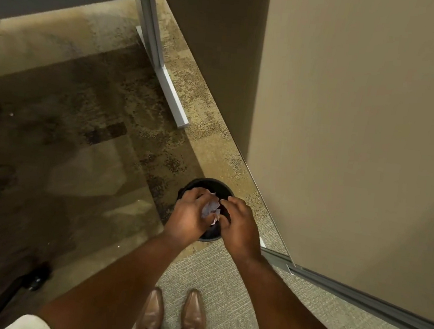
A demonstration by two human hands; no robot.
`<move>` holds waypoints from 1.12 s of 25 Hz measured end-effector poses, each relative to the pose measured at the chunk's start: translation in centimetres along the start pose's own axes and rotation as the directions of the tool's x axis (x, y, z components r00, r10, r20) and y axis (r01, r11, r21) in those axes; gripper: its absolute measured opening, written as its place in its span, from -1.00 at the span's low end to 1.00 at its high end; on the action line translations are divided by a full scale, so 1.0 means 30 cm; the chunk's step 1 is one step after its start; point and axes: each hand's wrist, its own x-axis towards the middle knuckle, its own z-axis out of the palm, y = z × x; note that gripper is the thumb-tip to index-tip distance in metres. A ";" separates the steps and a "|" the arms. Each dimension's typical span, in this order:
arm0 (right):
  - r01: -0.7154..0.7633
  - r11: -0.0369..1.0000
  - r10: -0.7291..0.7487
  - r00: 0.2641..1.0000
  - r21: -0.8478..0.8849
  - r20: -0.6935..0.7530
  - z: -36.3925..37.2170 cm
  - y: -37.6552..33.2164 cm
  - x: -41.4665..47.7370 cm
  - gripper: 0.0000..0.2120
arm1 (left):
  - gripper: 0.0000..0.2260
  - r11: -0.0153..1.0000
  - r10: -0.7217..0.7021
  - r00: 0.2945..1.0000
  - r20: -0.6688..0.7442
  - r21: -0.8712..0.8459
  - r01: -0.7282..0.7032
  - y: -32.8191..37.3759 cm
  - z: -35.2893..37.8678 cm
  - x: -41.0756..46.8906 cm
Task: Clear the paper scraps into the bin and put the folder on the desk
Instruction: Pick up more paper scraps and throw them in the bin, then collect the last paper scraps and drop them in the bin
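Grip: my left hand (189, 216) cups crumpled paper scraps (211, 208); my right hand (239, 221), fingers loosely curled, holds nothing.
Position: over the black bin (209, 185), so scraps drop inside.
Folder: unseen.

Bin (210, 183) mouth mostly covered by both hands; partition wall (362, 126) close at 3 o'clock, desk leg (163, 75) at 11; open carpet (66, 135) from 7 to 10 o'clock
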 end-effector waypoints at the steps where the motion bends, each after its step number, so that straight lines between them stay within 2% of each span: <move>1: 0.013 1.000 -0.013 1.000 -0.007 -0.013 -0.027 -0.023 -0.009 -0.60 | -0.64 1.000 -0.009 1.000 -0.005 0.027 0.009 0.025 -0.027 -0.013; 4: 0.058 0.997 -0.061 0.996 -0.046 -0.061 -0.127 -0.108 -0.040 -0.64 | -0.70 0.995 -0.049 0.998 -0.040 0.085 0.052 0.124 -0.138 -0.057; 7: 0.089 0.995 -0.094 0.990 -0.054 -0.104 -0.248 -0.218 -0.087 -0.65 | -0.77 0.991 -0.013 0.989 -0.145 0.129 0.032 0.243 -0.278 -0.123; 12: 0.196 0.978 -0.205 0.966 -0.073 -0.159 -0.452 -0.428 -0.148 -0.67 | -0.67 0.965 0.003 0.963 -0.268 0.253 0.067 0.424 -0.517 -0.246; 15: 0.292 0.949 -0.310 0.931 -0.117 -0.194 -0.576 -0.571 -0.194 -0.55 | -0.55 0.945 0.002 0.940 -0.340 0.307 0.109 0.507 -0.669 -0.351; 19: 0.399 0.897 -0.430 0.887 -0.193 -0.167 -0.685 -0.737 -0.251 -0.41 | -0.40 0.901 -0.027 0.926 -0.375 0.393 0.185 0.562 -0.851 -0.492; 28: 0.596 0.747 -0.638 0.768 -0.295 -0.063 -0.724 -1.128 -0.404 -0.33 | -0.36 0.818 -0.150 0.837 -0.527 0.409 0.404 0.571 -1.197 -0.867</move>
